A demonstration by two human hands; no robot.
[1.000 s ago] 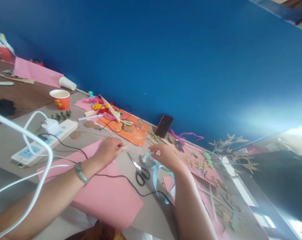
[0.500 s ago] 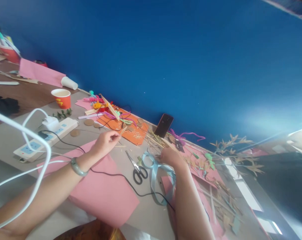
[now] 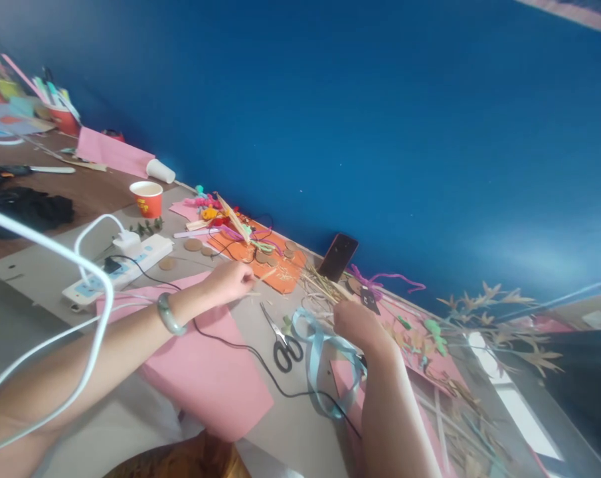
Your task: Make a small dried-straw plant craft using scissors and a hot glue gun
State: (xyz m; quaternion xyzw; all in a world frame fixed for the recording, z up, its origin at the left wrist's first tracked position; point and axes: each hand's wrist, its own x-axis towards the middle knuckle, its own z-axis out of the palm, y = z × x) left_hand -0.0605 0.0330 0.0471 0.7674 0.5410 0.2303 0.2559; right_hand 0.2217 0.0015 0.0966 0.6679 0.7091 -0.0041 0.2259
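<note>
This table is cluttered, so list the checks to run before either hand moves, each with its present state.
1. Left hand pinches the thin tan straw sliver: ok.
2. Right hand grips the bundle of dry straw stalks: cannot tell, fingers hidden.
3. Black-handled steel scissors shut, lying flat between the hands: ok.
4. Thin black cable clear of the pink paper sheet: not ok, it crosses it.
5. Light blue satin ribbon clear of the right forearm: cannot tell.

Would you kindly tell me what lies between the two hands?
In the head view, black-handled metal scissors and a light blue ribbon loop lie between the left hand and right hand.
</note>
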